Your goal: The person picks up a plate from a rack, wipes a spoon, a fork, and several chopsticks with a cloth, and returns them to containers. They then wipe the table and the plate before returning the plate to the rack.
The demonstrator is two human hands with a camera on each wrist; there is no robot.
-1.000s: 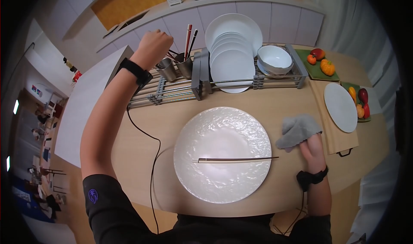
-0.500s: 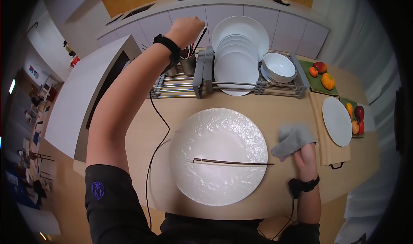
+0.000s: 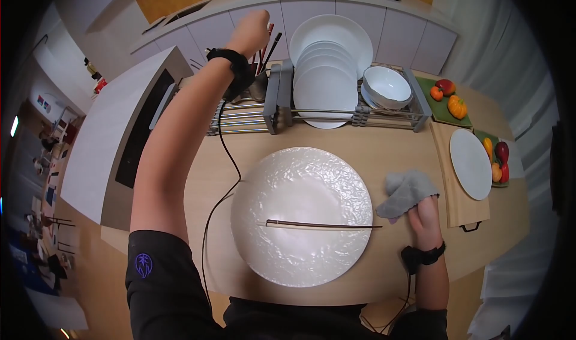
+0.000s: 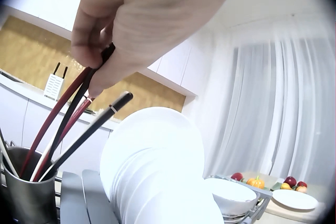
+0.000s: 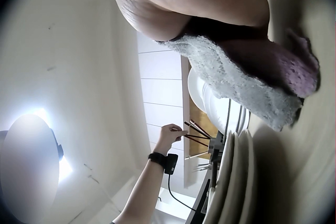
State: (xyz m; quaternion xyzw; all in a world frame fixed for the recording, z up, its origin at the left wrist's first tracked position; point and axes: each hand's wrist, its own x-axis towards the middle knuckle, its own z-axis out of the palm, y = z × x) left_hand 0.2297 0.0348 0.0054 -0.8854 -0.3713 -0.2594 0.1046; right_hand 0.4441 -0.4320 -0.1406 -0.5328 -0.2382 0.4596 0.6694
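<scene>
Over the metal utensil cup [image 4: 32, 195], my left hand [image 3: 249, 34] pinches the upper end of a black chopstick [image 4: 76, 97] between thumb and fingers. Its lower part still stands in the cup. A red chopstick [image 4: 51, 116] rises right beside those fingertips, and a dark chopstick with a silver band [image 4: 100, 121] leans to the right. At the table's right, my right hand [image 3: 427, 217] holds a grey cloth [image 3: 409, 195], which covers most of its fingers. Between the hands, a pair of chopsticks [image 3: 324, 225] lies across a large white textured plate [image 3: 300, 265].
Behind the plate stands a dish rack [image 3: 393, 119] with upright white plates [image 3: 325, 94] and a white bowl [image 3: 387, 87]. To the right are a wooden board [image 3: 471, 214], an oval white plate [image 3: 470, 165] and fruit on green trays [image 3: 447, 117]. A black cable [image 3: 223, 142] hangs from my left wrist.
My left hand has moved right from above the left cup to the chopsticks in the right cup. My right hand stays by the plate with the cloth.
</scene>
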